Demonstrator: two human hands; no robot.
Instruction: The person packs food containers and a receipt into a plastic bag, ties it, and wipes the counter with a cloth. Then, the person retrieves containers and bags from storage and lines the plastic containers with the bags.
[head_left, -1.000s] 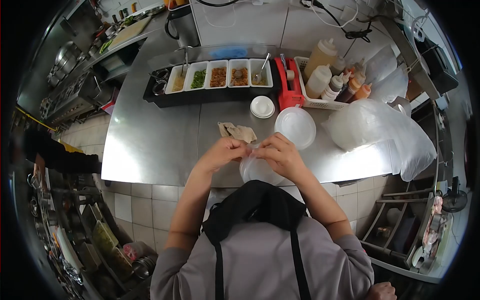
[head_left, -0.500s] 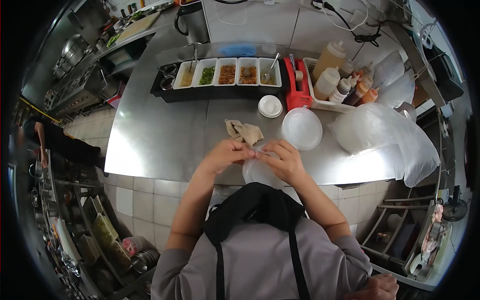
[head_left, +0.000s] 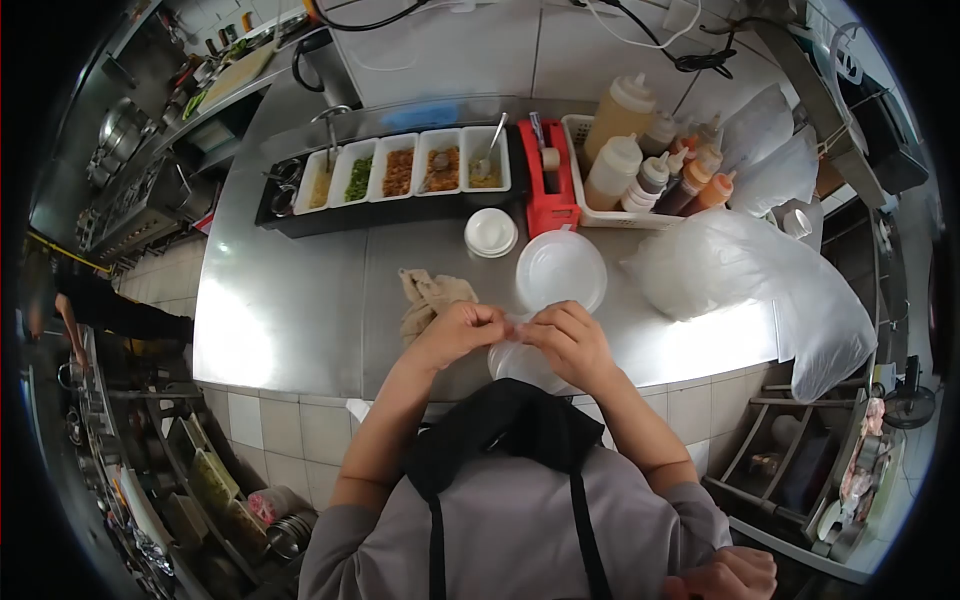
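Observation:
Near the front edge of the steel table, my left hand (head_left: 458, 336) and my right hand (head_left: 573, 342) meet fingertip to fingertip. Both pinch a thin translucent plastic piece (head_left: 516, 328) between them. Under the hands is a clear round lid or container (head_left: 522, 366), partly covered by my right hand. A crumpled beige cloth (head_left: 432, 296) lies just beyond my left hand. Behind my right hand sits a white round container (head_left: 561, 272), with a stack of small white lids (head_left: 491, 232) to its left.
Behind are a black holder (head_left: 330, 216) with several food tubs, a red tape dispenser (head_left: 550, 190) and a white basket (head_left: 630, 217) of squeeze bottles. Plastic bags (head_left: 720, 270) lie at right. Another person (head_left: 125, 312) stands far left; someone's hand (head_left: 735, 575) shows lower right.
The view has shifted, so the table items appear further left and slightly lower. Both my hands stay together at the plastic piece, with little change in their pose.

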